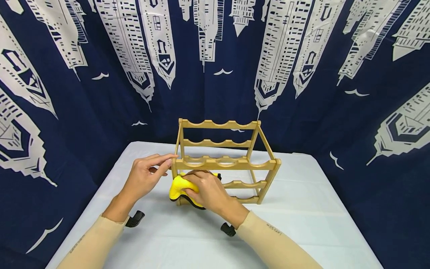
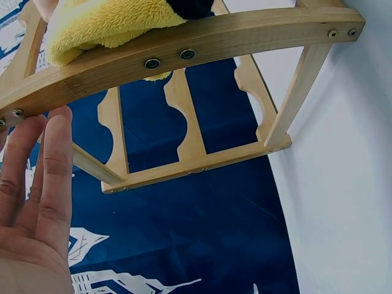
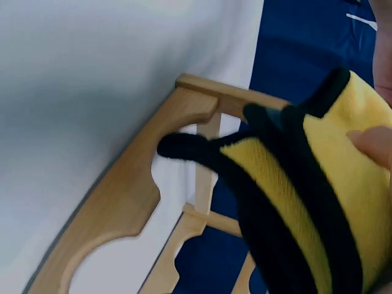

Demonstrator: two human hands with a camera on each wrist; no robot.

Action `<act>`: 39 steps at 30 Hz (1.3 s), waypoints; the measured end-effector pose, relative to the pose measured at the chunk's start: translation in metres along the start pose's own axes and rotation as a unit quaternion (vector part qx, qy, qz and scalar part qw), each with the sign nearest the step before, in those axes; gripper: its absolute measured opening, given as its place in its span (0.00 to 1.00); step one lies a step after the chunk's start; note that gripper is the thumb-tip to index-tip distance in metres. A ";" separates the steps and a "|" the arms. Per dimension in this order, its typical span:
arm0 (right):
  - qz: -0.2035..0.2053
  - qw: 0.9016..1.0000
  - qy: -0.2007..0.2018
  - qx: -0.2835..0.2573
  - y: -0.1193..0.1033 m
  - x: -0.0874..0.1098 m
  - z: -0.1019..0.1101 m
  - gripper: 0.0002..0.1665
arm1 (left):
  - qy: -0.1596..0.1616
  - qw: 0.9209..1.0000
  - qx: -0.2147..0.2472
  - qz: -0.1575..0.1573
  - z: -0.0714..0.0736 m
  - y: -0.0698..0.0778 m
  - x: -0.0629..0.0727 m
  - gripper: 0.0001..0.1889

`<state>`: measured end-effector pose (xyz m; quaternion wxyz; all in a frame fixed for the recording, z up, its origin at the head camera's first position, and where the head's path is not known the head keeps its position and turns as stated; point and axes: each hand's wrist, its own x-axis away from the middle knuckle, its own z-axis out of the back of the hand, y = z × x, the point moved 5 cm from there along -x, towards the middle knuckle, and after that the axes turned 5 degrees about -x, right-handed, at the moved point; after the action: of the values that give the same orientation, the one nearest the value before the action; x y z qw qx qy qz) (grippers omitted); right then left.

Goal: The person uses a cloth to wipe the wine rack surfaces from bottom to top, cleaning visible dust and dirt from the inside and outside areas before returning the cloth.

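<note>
A wooden wine rack with scalloped rails stands upright on the white-covered table. My left hand is at its near upper left corner, thumb and index finger pinching there. In the left wrist view, the other fingers are fairly straight, their tips against the wooden side post. My right hand grips a bunched yellow plush cloth with black edging at the rack's near left side. The cloth covers part of the lower front rails. Folded layers of the cloth show in the right wrist view, along with a fingertip pressing on it.
White cloth covers the table around the rack. Behind it hangs a dark blue curtain with white building prints. Black wrist mounts stick out near both sleeves.
</note>
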<state>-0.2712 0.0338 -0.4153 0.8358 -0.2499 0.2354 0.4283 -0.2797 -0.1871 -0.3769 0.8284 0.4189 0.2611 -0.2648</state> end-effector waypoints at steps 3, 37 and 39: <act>-0.002 1.000 -0.019 0.000 0.000 0.001 0.002 0.22 | -0.001 1.000 0.003 -0.002 0.000 0.001 0.001 0.15; 0.043 0.992 0.050 0.110 0.031 0.052 0.059 0.24 | 0.004 1.000 0.019 0.000 -0.001 0.002 -0.001 0.14; 0.044 0.991 0.047 0.117 0.035 0.057 0.063 0.24 | 0.006 1.000 0.020 -0.002 -0.001 0.002 0.000 0.14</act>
<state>-0.2591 0.1245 -0.4097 0.8278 -0.1600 0.3333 0.4219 -0.2792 -0.1855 -0.3761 0.8179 0.4360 0.2614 -0.2694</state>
